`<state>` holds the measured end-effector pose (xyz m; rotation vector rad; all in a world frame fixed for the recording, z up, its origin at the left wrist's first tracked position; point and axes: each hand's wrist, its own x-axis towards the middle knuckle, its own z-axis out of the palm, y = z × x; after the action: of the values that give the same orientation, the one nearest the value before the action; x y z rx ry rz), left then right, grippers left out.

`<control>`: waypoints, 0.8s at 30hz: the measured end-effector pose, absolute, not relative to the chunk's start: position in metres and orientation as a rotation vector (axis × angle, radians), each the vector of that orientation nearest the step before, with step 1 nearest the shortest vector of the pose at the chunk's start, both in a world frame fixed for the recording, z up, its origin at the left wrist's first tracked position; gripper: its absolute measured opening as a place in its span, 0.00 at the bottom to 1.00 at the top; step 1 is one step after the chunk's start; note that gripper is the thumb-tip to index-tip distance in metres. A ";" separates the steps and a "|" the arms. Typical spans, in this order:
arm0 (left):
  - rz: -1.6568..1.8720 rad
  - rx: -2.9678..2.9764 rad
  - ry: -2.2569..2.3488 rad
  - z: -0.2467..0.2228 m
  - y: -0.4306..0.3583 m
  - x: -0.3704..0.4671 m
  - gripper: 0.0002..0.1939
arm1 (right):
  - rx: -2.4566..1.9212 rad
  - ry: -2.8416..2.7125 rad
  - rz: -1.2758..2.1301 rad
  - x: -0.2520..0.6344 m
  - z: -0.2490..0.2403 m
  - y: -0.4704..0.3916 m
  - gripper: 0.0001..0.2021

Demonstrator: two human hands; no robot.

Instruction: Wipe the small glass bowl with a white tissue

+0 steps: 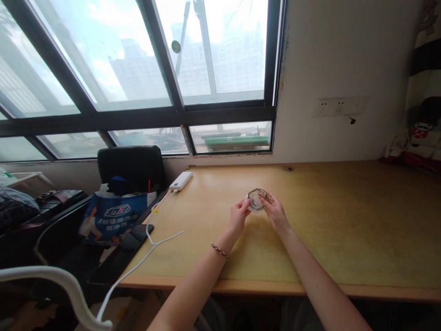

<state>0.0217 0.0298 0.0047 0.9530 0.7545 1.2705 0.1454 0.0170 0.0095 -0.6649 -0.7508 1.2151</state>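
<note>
Both my hands are around a small, clear, dish-like object (256, 201) with an angular rim, held up over the wooden table (330, 230). It looks like glass, though its exact kind is hard to make out. A whitish patch shows on or through it. My left hand (239, 216) grips its left edge between thumb and fingers. On the opposite edge, my right hand (275, 213) is closed, its thumb or a finger reaching over the front. The fingers behind the object are partly hidden. A braided bracelet (219, 251) circles my left wrist.
A white power bank (181, 181) with a white cable (165, 240) lies at the table's left edge. Beside that edge are a dark flat panel (122, 255) and a blue bag (117, 216) on a black chair (132, 165). A thick white curved tube (51, 275) crosses the lower left.
</note>
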 end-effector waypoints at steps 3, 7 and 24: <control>1.381 1.283 0.907 0.006 0.025 0.021 0.18 | -0.655 -0.688 1.246 0.147 0.008 0.016 0.24; 1.474 1.818 1.001 0.009 0.018 0.023 0.15 | -0.672 -0.608 1.262 0.150 0.005 0.017 0.24; 1.051 2.404 0.927 0.006 0.017 0.021 0.13 | -0.756 -0.649 1.329 0.145 -0.006 0.019 0.22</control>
<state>0.0212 0.0166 0.0059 2.4040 0.9271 1.0509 0.1449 0.0187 -0.0063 -0.7564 -0.6489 1.3288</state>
